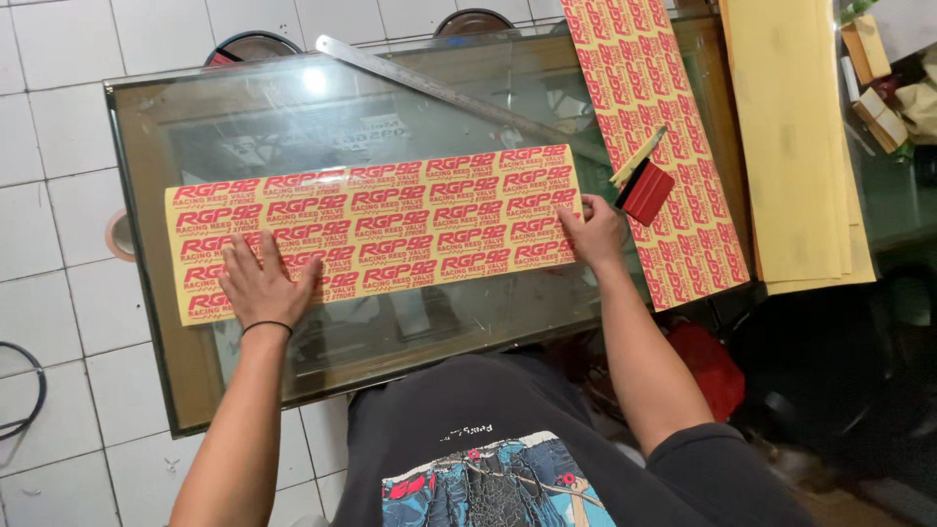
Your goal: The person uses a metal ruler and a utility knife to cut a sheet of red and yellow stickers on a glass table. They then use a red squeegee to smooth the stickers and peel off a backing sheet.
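Glass-topped bench [195, 127] over a white tiled floor [49, 146], wooden frame showing under the glass, a lamp glare near its far edge. Two round dark stools [252, 45] just beyond the far edge of the bench. A loop of black cable [29, 390] on the tiles, well to the left of the bench.

Two printed sheets on the bench. First: a long yellow sticker sheet [390, 220] covered in rows of red labels, lying flat across the middle of the glass. Second: another sticker sheet [673, 117] of the same yellow-and-red print, running front to back along the right end of the bench. One red squeegee [646, 190] with a pale handle resting on that second sheet. One long steel ruler [439, 83] lying slantwise on the glass beyond the first sheet. A stack of plain yellow paper [800, 146] right of the bench. Two small cardboard boxes [874, 88] farther right, among clutter too dim to name.

Left hand [262, 278] spread flat, fingers open, palm pressing the near left part of the first sheet, gripping nothing; a thin black band around the wrist. Right hand [590, 229] at the right end of the same sheet, fingers curled onto its edge; pinching or merely pressing, cannot tell.
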